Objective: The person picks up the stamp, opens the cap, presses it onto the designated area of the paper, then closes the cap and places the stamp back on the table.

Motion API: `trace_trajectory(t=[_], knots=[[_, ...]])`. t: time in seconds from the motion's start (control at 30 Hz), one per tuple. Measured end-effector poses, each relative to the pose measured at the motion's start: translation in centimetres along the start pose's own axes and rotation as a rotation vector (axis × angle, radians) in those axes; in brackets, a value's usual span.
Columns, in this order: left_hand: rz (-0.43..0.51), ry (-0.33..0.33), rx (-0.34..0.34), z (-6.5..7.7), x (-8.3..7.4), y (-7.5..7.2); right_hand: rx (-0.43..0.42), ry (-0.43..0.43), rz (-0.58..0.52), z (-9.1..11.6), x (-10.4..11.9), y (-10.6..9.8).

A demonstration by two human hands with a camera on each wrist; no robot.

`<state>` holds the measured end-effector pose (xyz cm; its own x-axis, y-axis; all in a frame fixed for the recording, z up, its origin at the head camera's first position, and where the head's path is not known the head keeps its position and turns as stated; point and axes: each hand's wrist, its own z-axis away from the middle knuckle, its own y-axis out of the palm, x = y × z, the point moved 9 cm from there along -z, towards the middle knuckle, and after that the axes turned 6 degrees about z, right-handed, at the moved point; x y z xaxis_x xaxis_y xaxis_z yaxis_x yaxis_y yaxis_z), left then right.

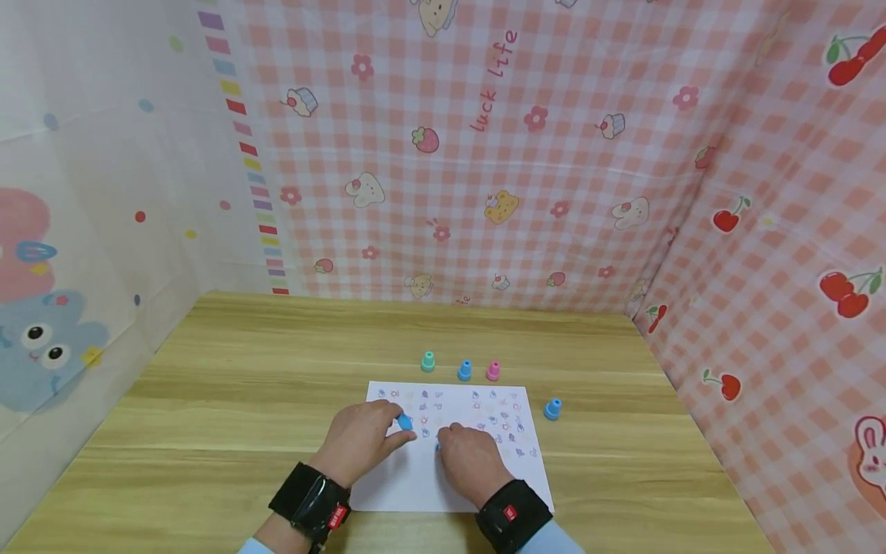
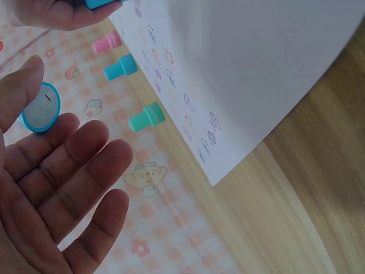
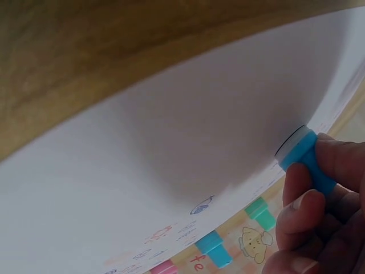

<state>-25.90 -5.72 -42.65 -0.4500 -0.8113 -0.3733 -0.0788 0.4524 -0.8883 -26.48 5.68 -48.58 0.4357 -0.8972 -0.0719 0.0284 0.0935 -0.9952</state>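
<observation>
A white sheet of paper (image 1: 401, 485) lies on the table, with rows of small stamped pictures on its upper part. My right hand (image 1: 472, 459) grips a blue stamp (image 3: 305, 157) between thumb and fingers. In the right wrist view the stamp's pale face is turned to the paper; whether it touches I cannot tell. Over the sheet's left side, my left hand (image 1: 363, 435) pinches a round blue cap (image 2: 44, 108) between thumb and forefinger. Its other fingers are loosely extended. The cap shows a whitish disc with a dark mark inside.
Beyond the paper's far edge stand a green stamp (image 1: 428, 362), a blue stamp (image 1: 464, 371) and a pink stamp (image 1: 493, 372). Another blue stamp (image 1: 552, 409) stands right of the sheet. Patterned cloth (image 1: 457, 169) hangs behind and along both sides of the wooden table (image 1: 228, 415).
</observation>
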Motion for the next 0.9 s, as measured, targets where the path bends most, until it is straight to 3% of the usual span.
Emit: trace_trajectory(t=[0.23,0.37,0.57,0.9], knots=[[-0.017,0.015,-0.009,0.0,-0.2,-0.2,0.004,0.0,0.01,0.0,0.1,-0.3],[-0.024,0.013,-0.015,0.0,-0.2,-0.2,-0.039,0.03,-0.032,0.2,-0.4,-0.8],[-0.025,0.006,-0.017,-0.1,-0.1,-0.1,-0.166,0.103,-0.186,0.5,-2.1,-2.7],[0.001,-0.01,0.04,-0.3,-0.5,0.7,-0.202,0.142,-0.376,0.7,-2.8,-4.2]])
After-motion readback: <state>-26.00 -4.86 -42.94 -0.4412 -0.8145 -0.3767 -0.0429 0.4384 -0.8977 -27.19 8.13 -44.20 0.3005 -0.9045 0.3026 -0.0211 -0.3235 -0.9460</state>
